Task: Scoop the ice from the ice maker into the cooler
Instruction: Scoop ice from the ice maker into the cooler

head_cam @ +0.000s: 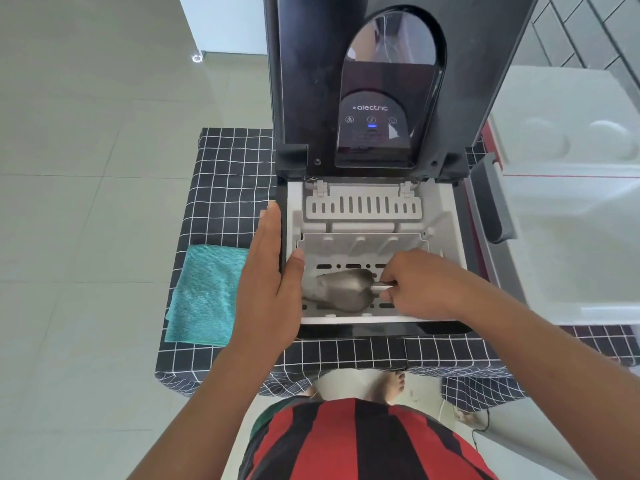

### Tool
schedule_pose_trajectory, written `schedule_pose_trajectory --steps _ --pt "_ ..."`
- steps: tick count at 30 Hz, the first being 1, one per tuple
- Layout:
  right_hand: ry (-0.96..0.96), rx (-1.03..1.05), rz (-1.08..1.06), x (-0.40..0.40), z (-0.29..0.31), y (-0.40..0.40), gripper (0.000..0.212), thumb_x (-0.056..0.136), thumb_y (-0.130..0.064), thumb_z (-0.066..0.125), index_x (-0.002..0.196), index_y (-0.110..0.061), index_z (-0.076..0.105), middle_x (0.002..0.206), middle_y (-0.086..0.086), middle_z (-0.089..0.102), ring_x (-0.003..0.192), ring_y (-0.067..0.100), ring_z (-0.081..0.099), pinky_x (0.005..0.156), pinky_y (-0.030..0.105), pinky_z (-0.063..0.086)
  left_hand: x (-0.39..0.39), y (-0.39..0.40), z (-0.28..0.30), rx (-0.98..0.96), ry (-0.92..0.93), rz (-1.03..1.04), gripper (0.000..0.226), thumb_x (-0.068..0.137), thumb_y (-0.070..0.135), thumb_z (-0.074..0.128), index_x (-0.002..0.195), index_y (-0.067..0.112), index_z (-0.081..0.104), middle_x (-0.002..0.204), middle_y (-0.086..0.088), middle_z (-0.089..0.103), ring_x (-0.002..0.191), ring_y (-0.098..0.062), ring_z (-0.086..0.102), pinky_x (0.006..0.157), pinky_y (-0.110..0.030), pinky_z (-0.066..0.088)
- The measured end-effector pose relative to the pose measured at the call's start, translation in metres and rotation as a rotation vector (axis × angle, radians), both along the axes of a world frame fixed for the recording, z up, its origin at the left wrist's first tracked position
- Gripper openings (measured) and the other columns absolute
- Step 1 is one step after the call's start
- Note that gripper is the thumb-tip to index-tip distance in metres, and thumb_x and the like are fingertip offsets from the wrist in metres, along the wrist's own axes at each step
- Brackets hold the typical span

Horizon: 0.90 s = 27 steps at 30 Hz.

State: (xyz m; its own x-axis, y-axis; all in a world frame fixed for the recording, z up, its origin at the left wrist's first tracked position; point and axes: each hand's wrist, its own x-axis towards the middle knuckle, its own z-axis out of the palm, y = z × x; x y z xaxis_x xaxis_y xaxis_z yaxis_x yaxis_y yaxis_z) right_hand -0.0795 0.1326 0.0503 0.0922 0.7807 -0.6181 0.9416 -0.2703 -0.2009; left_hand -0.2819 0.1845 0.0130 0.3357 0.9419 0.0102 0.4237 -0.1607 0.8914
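The bench (221, 174), draped in a black cloth with a white grid, carries the ice maker (367, 327), and the white cooler (568, 216) stands just beside it on the right, its pale inside showing. The ice maker's black lid (298, 81) stands upright at the back; on it I can read "alectric" over three small icons and a lit blue bar. Below the lid lies the white slotted basket (360, 245), and no ice is plainly visible in it from here. A folded teal cloth (204, 292) lies on the bench to the left of the machine.

The left hand (270, 271) lies flat with straight fingers along the machine's left wall, thumb hooked over the rim, steadying the body. The right hand (415, 285) curls around the short handle of the metal scoop (339, 289), whose bowl lies low in the basket and points left.

The scoop looks stiff and light, likely cold and slick once wet, so the handle is the place to hold it, gripped firmly. Ice would be hard, slippery and quick to spill, so I would keep the bowl level on the way across to the cooler.
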Motion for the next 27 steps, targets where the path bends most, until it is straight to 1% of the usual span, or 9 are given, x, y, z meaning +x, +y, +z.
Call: schedule_pose_trajectory --steps 3,8,10,11,13,14,20,24,27 --pt "-0.025 0.044 -0.061 -0.003 -0.001 -0.004 0.019 0.09 -0.025 0.055 0.082 -0.01 0.062 0.074 0.004 0.061 0.067 0.019 0.057 0.058 0.029 0.045 0.0 0.0 0.0 -0.008 -0.013 -0.001 0.062 0.097 0.031 0.041 0.154 0.031 0.018 0.158 0.02 0.021 0.143 0.007 0.016 0.12 -0.04 0.021" --pt "-0.012 0.078 -0.144 -0.005 -0.011 -0.003 0.018 0.089 -0.026 0.059 0.084 -0.01 0.065 0.073 0.003 0.06 0.065 0.017 0.056 0.047 0.023 0.034 0.001 0.0 -0.002 -0.014 -0.039 0.003 0.06 0.097 0.032 0.042 0.153 0.033 0.019 0.158 0.021 0.022 0.144 0.006 0.017 0.12 -0.042 0.022" --pt "-0.013 0.093 -0.161 -0.004 -0.013 -0.003 0.015 0.088 -0.024 0.059 0.088 -0.011 0.066 0.073 0.002 0.06 0.064 0.016 0.056 0.048 0.023 0.036 0.001 0.0 -0.003 -0.008 -0.035 0.006 0.06 0.097 0.032 0.042 0.153 0.033 0.02 0.158 0.02 0.023 0.144 0.005 0.018 0.119 -0.042 0.023" --pt "-0.014 0.104 -0.164 -0.005 -0.014 -0.003 0.014 0.088 -0.022 0.058 0.091 -0.012 0.067 0.076 0.002 0.062 0.066 0.017 0.057 0.052 0.024 0.041 0.001 0.0 -0.003 -0.006 -0.033 0.01 0.06 0.097 0.032 0.043 0.153 0.033 0.02 0.158 0.02 0.024 0.144 0.005 0.018 0.119 -0.042 0.023" --pt "-0.023 0.127 -0.16 -0.006 -0.016 -0.003 0.015 0.087 -0.02 0.058 0.095 -0.013 0.069 0.088 0.004 0.066 0.076 0.02 0.062 0.064 0.028 0.05 0.0 0.001 -0.003 -0.005 -0.029 0.013 0.06 0.096 0.032 0.043 0.152 0.035 0.02 0.157 0.021 0.025 0.143 0.005 0.019 0.119 -0.042 0.024" --pt "-0.027 0.137 -0.158 -0.007 -0.016 -0.003 0.016 0.086 -0.019 0.058 0.096 -0.013 0.069 0.092 0.004 0.066 0.079 0.021 0.062 0.067 0.029 0.051 0.0 0.001 -0.004 -0.004 -0.029 0.013 0.06 0.096 0.032 0.043 0.152 0.035 0.02 0.157 0.021 0.025 0.143 0.005 0.02 0.119 -0.043 0.024" --pt "-0.101 0.211 -0.08 -0.008 -0.015 -0.003 0.008 0.087 -0.018 0.057 0.089 -0.016 0.064 0.089 0.003 0.059 0.071 0.019 0.052 0.061 0.027 0.039 0.001 0.0 -0.005 -0.01 -0.052 0.024 0.061 0.096 0.032 0.045 0.15 0.04 0.02 0.155 0.025 0.027 0.142 0.006 0.022 0.118 -0.042 0.026" --pt "-0.131 0.27 -0.035 -0.009 -0.014 -0.004 0.008 0.087 -0.018 0.058 0.092 -0.018 0.064 0.088 0.001 0.054 0.077 0.021 0.057 0.061 0.028 0.038 0.0 0.0 -0.006 -0.008 -0.059 0.025 0.06 0.096 0.032 0.045 0.15 0.039 0.02 0.155 0.024 0.027 0.142 0.006 0.023 0.118 -0.042 0.027" --pt "-0.14 0.287 -0.022 -0.008 -0.015 -0.003 0.008 0.086 -0.016 0.059 0.091 -0.019 0.065 0.092 0.001 0.057 0.079 0.021 0.058 0.06 0.028 0.037 0.0 0.001 -0.006 0.002 -0.055 0.024 0.06 0.096 0.033 0.044 0.151 0.038 0.02 0.155 0.024 0.026 0.142 0.006 0.022 0.118 -0.042 0.026"
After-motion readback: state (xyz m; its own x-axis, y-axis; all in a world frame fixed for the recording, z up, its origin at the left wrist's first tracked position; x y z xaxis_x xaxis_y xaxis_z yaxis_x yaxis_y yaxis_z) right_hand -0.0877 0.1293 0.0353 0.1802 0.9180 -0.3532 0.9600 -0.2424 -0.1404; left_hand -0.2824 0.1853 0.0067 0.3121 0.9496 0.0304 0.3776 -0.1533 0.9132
